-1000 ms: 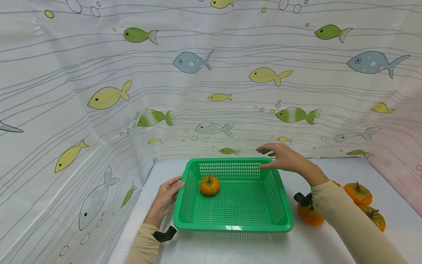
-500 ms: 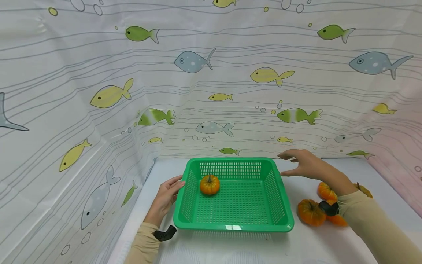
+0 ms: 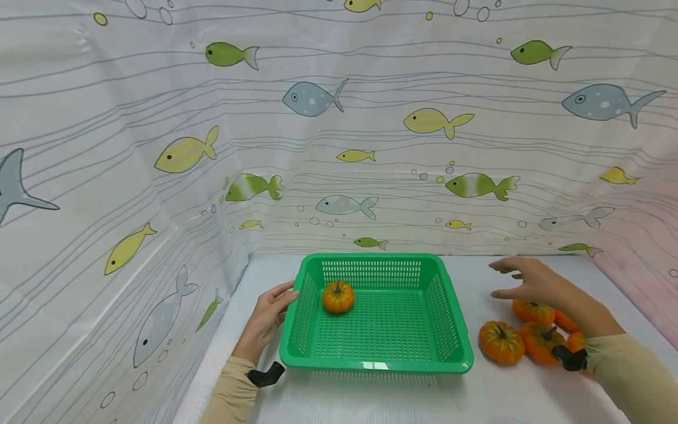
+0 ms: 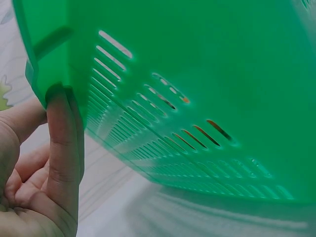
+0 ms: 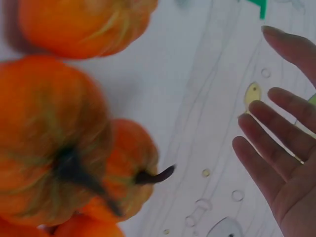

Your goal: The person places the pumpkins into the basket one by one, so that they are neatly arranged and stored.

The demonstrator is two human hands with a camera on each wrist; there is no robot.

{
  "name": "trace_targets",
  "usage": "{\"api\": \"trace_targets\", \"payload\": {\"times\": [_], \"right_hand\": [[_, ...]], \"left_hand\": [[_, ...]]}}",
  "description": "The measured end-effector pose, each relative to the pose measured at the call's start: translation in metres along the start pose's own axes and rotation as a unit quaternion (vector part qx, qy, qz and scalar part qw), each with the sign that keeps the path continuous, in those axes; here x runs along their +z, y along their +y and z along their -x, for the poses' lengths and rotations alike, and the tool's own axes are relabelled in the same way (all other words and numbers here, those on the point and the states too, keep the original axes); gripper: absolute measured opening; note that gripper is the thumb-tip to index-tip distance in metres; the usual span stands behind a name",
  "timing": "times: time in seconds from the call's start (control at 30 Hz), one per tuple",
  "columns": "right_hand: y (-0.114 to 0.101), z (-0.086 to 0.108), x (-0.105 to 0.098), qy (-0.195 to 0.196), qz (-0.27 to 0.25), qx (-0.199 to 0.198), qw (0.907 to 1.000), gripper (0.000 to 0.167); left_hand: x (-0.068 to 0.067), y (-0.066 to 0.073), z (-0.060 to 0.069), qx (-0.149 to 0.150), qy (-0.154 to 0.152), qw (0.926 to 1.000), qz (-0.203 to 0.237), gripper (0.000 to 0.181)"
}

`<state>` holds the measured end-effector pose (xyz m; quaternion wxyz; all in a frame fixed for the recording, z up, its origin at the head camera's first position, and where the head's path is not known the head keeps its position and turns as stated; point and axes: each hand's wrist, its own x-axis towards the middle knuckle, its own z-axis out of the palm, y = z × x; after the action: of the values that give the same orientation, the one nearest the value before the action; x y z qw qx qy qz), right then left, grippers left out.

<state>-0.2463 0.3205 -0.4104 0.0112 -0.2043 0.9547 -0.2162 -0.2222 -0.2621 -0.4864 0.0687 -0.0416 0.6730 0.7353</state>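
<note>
A green plastic basket [image 3: 376, 366] stands on the white table, with one small orange pumpkin [image 3: 338, 297] inside near its left wall. My left hand [image 3: 265, 318] holds the basket's left rim; in the left wrist view its fingers [image 4: 63, 143] reach up under the rim's edge. Off to the basket's right, my right hand [image 3: 540, 288] hovers above a group of pumpkins, fingers spread and nothing in them. The nearest pumpkin [image 3: 502, 343] lies beside another pumpkin [image 3: 541, 341]. The right wrist view shows a large pumpkin [image 5: 49, 138] with a dark stem, apart from the hand.
More pumpkins [image 3: 532, 309] sit at the right, partly covered by the right forearm and sleeve [image 3: 630, 371]. A white sheet [image 3: 371, 176] printed with fish rises behind the table and along its sides.
My right hand has moved right, from over the basket's right side to above the pumpkins, and it stays empty. The left hand, the basket and the pumpkin inside keep their places.
</note>
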Motion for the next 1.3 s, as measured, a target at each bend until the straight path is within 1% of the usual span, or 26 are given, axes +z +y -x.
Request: {"api": "trace_targets", "payload": {"times": [0.1,0.23,0.3,0.43,0.57,0.87,1.13,1.2,1.3], "right_hand": [[0.014,0.010,0.003,-0.006,-0.001,0.019,0.9998,0.072],[0.029,0.022,0.004,-0.033,-0.007,0.061,0.9976,0.072],[0.036,0.027,0.005,-0.039,-0.005,0.071,0.9967,0.073],[0.050,0.034,0.007,-0.032,0.006,0.073,0.9968,0.075],[0.060,0.039,0.009,-0.035,0.011,0.081,0.9960,0.078],[0.070,0.041,0.014,-0.053,0.019,0.111,0.9923,0.085],[0.076,0.041,0.015,-0.056,0.026,0.131,0.9894,0.090],[0.077,0.041,0.016,-0.056,0.025,0.135,0.9889,0.090],[0.078,0.042,0.018,-0.055,0.022,0.131,0.9896,0.090]], "left_hand": [[0.000,0.000,-0.001,-0.002,0.002,1.0000,0.003,0.055],[0.000,-0.001,-0.002,0.001,-0.001,1.0000,0.006,0.054],[-0.001,-0.001,-0.002,0.004,-0.004,1.0000,0.007,0.054],[-0.001,-0.001,-0.002,0.003,-0.005,1.0000,0.007,0.054],[-0.001,-0.001,-0.002,0.000,-0.003,1.0000,0.008,0.056],[0.000,-0.002,-0.002,0.000,0.000,1.0000,0.006,0.055],[0.000,-0.001,-0.002,0.003,-0.003,0.9999,0.012,0.054],[0.000,-0.001,-0.003,0.004,-0.004,0.9999,0.014,0.054],[0.000,-0.001,-0.003,0.003,-0.004,0.9999,0.015,0.054]]}}
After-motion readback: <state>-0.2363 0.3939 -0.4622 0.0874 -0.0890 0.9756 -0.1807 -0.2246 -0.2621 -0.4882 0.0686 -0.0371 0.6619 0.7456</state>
